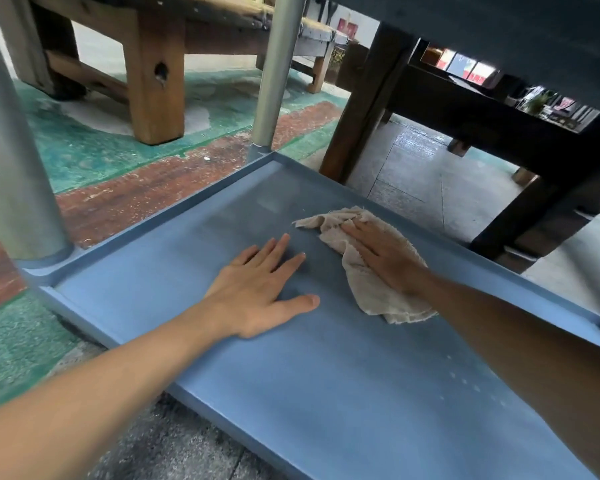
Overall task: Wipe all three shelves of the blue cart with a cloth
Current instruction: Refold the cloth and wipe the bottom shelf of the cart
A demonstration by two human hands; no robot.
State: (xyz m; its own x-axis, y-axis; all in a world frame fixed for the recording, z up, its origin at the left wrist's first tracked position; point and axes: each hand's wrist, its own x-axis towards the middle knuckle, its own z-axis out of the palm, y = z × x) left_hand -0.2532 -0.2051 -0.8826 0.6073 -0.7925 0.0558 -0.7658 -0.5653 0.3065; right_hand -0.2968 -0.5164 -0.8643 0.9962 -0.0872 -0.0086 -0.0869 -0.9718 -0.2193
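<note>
The blue cart's low shelf (194, 341) fills the lower part of the view, a flat tray with a raised rim. A crumpled beige cloth (371, 289) lies on it right of centre. My right hand (385, 254) presses flat on top of the cloth, fingers together and pointing to the far left. My left hand (260, 292) rests palm down on the bare shelf just left of the cloth, fingers spread, holding nothing. The underside of the shelf above (534, 36) hangs dark across the top right.
Grey metal cart posts stand at the near left corner (14, 168) and the far corner (278, 71). Beyond the shelf are a light wooden bench (156, 84), a dark wooden table leg (364, 109), and a green and red painted floor (125, 188).
</note>
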